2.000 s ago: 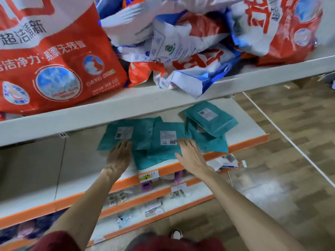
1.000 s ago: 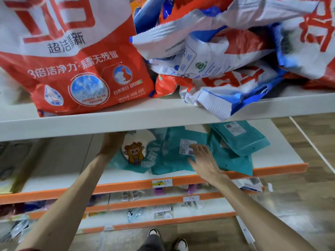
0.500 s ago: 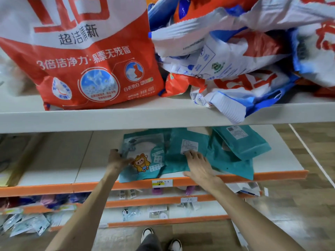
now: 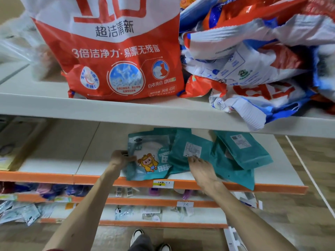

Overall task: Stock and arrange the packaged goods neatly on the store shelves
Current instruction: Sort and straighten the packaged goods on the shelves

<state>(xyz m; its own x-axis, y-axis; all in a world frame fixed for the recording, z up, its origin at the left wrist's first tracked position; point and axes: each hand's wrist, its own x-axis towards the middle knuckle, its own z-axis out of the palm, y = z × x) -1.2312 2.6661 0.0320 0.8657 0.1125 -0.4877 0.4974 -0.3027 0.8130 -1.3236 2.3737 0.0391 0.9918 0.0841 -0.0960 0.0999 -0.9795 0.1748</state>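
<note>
The middle shelf (image 4: 45, 160), with an orange front edge, holds overlapping teal packets. The left hand (image 4: 120, 158) grips the left edge of the cartoon packet (image 4: 150, 160), fingers curled round it. The right hand (image 4: 203, 171) lies flat, fingers straight, on the labelled packet (image 4: 188, 147) just beside it. More teal packets (image 4: 243, 149) overlap at the right. The upper shelf (image 4: 126, 113) carries 1 upright red detergent bag (image 4: 117, 60) and a heap of crumpled bags (image 4: 253, 66).

Glossy plastic teal packets (image 4: 190, 154) on matt white shelf (image 4: 59, 160)
</note>
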